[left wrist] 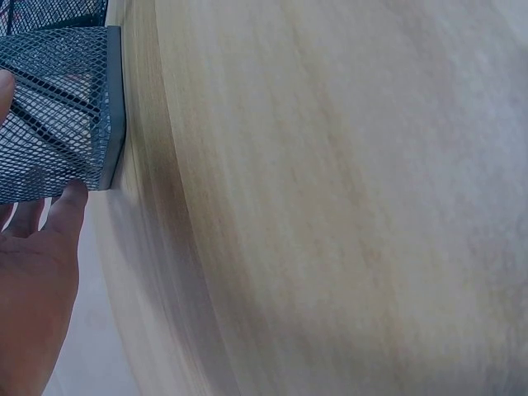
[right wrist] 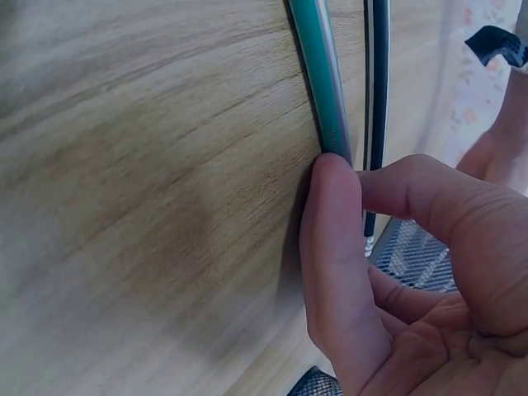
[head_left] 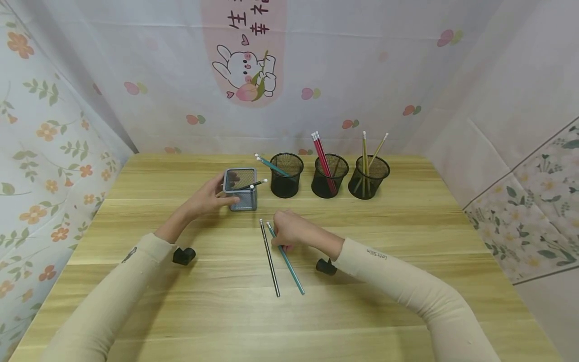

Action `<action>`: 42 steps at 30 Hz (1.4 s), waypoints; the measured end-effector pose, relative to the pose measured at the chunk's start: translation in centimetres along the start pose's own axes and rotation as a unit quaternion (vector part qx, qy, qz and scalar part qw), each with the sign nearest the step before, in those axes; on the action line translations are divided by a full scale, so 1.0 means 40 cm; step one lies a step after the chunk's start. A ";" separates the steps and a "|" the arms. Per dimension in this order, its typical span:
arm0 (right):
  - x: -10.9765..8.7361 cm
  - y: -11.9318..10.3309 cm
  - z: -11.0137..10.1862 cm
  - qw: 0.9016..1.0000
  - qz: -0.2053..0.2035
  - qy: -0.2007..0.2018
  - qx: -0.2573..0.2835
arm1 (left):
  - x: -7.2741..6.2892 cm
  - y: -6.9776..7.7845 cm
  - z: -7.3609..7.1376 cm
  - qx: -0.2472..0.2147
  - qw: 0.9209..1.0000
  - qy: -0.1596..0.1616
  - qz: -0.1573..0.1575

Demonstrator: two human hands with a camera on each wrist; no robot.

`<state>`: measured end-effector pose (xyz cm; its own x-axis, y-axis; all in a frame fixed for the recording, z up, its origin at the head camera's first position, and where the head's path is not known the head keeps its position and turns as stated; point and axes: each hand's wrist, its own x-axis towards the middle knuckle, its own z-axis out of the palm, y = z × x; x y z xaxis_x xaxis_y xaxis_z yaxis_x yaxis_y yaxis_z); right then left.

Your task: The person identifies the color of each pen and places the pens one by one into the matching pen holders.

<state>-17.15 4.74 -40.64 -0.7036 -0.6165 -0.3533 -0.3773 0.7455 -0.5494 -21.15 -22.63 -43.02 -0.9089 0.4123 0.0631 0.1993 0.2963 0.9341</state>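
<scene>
My left hand grips a square grey mesh pen holder, thumb on its near side and fingers around its left and far side. Dark pencils with white ends lean out of it to the right. In the left wrist view, fingertips press the mesh wall. My right hand pinches a teal pencil near its eraser end between thumb and forefinger. The right wrist view shows this pencil along the tabletop. Just left of it lies a black pencil, roughly parallel.
Three round black mesh cups stand in a row at the back: one with teal pencils, one with red pencils, one with yellow pencils. A patterned curtain hangs behind the wooden table.
</scene>
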 end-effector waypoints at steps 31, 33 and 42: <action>-0.066 0.022 -0.165 0.990 -0.065 0.067 0.104 | -0.003 0.000 -0.002 0.011 1.000 0.000 -0.013; -0.073 0.021 -0.179 0.988 -0.064 0.081 0.118 | -0.004 0.000 -0.002 0.014 1.000 0.000 -0.011; -0.102 0.025 -0.237 0.969 -0.099 0.178 0.137 | -0.002 0.001 -0.001 0.013 1.000 0.000 -0.005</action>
<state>-20.37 10.40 -32.59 -0.8152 -0.5780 0.0367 -0.3867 0.4960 -0.7775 -21.11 -22.69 -42.99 -0.9105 0.4099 0.0540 0.2004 0.3232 0.9249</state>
